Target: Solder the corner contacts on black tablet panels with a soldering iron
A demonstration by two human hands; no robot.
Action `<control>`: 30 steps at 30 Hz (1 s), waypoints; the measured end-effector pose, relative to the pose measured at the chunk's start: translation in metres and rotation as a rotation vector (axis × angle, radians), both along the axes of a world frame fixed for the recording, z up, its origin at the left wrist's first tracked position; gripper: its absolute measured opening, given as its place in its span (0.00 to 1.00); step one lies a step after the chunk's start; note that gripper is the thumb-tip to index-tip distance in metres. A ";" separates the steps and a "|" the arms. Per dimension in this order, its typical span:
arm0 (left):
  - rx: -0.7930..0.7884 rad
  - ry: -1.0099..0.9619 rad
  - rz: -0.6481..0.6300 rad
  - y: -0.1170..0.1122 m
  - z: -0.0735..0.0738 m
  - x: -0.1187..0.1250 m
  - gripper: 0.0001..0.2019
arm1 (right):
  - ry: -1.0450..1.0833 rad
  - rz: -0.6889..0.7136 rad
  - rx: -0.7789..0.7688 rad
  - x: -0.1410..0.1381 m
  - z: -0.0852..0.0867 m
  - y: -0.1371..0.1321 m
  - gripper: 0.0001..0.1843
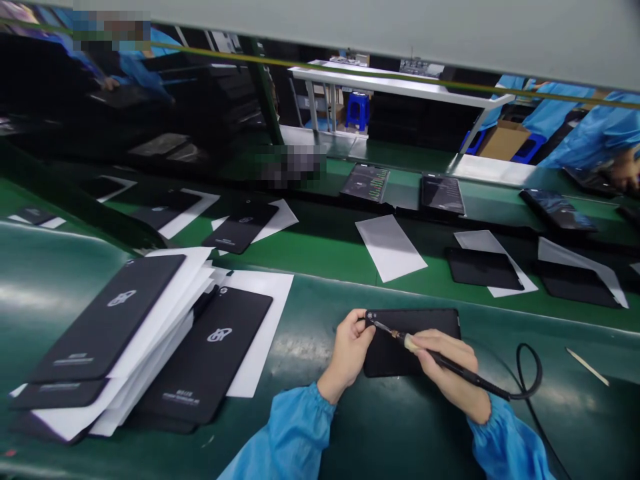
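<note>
A black tablet (425, 327) lies back-up on the dark green bench in front of me. My left hand (350, 350) rests at its left edge, fingers curled and pinched against the top left corner. My right hand (450, 377) is closed around a thin black corded tool, a soldering iron (450, 367), whose metal tip touches the tablet's top left corner next to my left fingers. The tool's black cable (530, 373) loops off to the right. Both of my sleeves are light blue.
A stack of black tablet backs (115, 320) and white sheets sits at the left. The green conveyor (325, 247) behind carries more tablets and white sheets (390, 247). A thin stick (587, 365) lies at the right. People in blue work beyond it.
</note>
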State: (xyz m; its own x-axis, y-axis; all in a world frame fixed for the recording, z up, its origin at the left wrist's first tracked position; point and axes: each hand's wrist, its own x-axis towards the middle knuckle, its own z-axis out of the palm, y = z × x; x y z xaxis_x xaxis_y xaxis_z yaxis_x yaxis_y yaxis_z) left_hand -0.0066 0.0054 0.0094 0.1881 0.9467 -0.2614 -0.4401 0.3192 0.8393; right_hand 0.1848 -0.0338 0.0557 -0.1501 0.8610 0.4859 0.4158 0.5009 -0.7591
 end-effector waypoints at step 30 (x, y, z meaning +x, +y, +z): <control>0.001 0.041 -0.001 0.000 0.002 -0.001 0.14 | -0.043 0.104 -0.056 0.012 0.012 0.023 0.10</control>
